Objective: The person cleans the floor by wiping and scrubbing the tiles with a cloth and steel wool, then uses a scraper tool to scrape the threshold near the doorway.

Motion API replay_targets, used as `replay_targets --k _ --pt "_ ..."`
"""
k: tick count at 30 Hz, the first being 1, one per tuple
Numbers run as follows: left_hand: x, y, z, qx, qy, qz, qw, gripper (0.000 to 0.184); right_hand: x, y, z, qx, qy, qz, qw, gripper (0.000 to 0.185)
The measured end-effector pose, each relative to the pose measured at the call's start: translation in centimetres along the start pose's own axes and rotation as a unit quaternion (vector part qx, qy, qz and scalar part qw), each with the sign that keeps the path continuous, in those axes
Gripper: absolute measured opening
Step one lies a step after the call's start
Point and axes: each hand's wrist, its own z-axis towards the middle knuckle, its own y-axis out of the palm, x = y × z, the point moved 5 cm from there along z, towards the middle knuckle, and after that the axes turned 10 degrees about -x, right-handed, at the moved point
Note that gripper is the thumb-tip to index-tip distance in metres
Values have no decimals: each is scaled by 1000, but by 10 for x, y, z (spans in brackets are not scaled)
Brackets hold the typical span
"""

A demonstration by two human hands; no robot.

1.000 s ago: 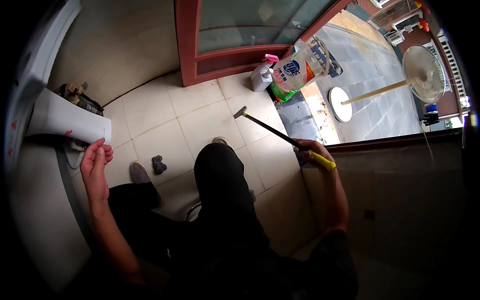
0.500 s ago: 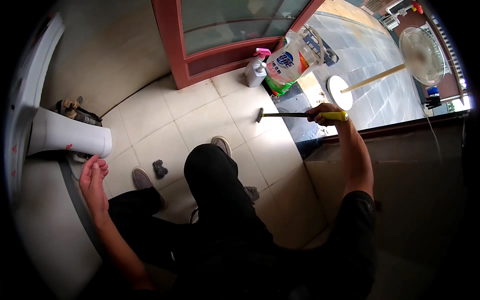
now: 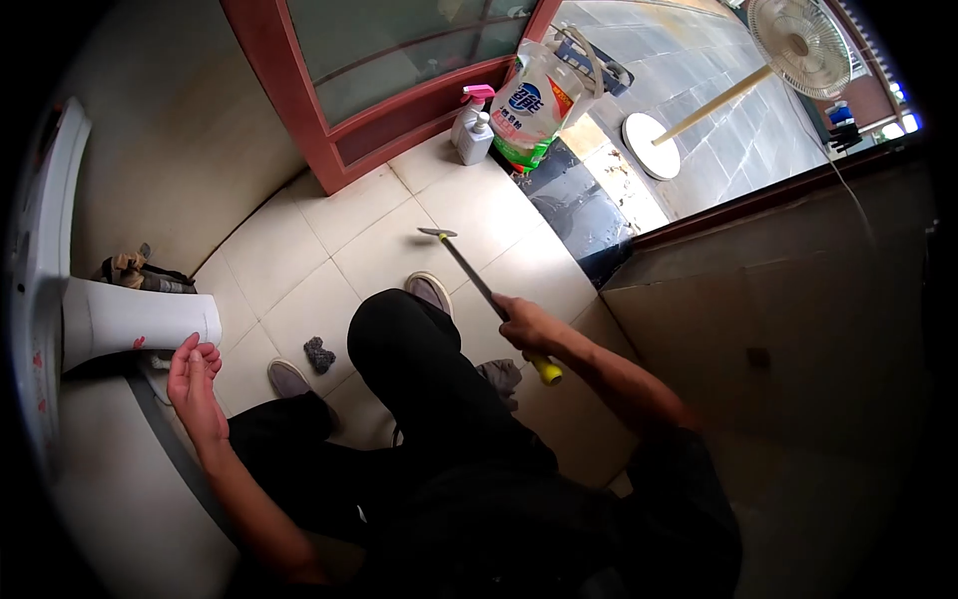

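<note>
My right hand (image 3: 531,325) is wrapped round a hammer (image 3: 471,272) with a dark shaft and a yellow handle end. Its narrow dark head points away from me, over the pale floor tiles beyond my foot. My left hand (image 3: 198,387) is held palm up near the white washbasin pedestal (image 3: 145,317), its fingers loosely curled and nothing seen in them. A dark grey scrunched scrubber (image 3: 318,355) lies on the floor between my shoes. Beside my knee is a crumpled grey cloth (image 3: 499,379), partly hidden by my leg.
By the red-framed door (image 3: 329,140) stand a pink-topped spray bottle (image 3: 469,112), a white pump bottle (image 3: 474,142) and a large detergent bag (image 3: 529,115). Outside the doorway is a standing fan (image 3: 798,45). A dark wall (image 3: 758,290) borders my right.
My right hand has come down and left, closer to my knee, swinging the hammer to a slant with its head further left. My left hand keeps much the same pose. The view has shifted slightly.
</note>
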Motion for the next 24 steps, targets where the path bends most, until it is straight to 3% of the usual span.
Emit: replay_targets --k 3,4,6,7,9,11,14,16,20,22,24 --pt "-3 9 4 -17 -5 -17 1000 33 36 71 18 53 -45 18 997 64" --pt "-2 12 3 -23 -3 -16 1000 33 34 85 9 34 30 51 998 69" --pt "0 16 1 -34 1 -4 999 33 53 105 11 58 49 87 993 70" --pt "2 15 1 -32 1 -3 999 33 78 113 28 113 -3 173 978 70" --pt "0 7 -2 -22 -3 -1 1000 32 93 96 36 193 9 238 952 65" --pt "-1 2 -2 -19 -2 1 1000 32 121 50 59 248 38 244 937 39" --pt "-3 -8 -5 -5 -15 -2 1000 33 198 -66 123 282 37 359 889 21" --pt "-1 -8 -8 -3 -5 -3 1000 33 206 -130 115 340 36 423 839 6" --pt "-4 -12 -10 -6 -6 -7 1000 33 179 -141 70 308 13 395 866 7" --pt "-1 -11 -15 7 3 -4 1000 33 137 -96 30 287 4 414 864 25" --pt "-1 -11 -13 9 4 -5 1000 33 100 -41 1 210 14 375 903 52"
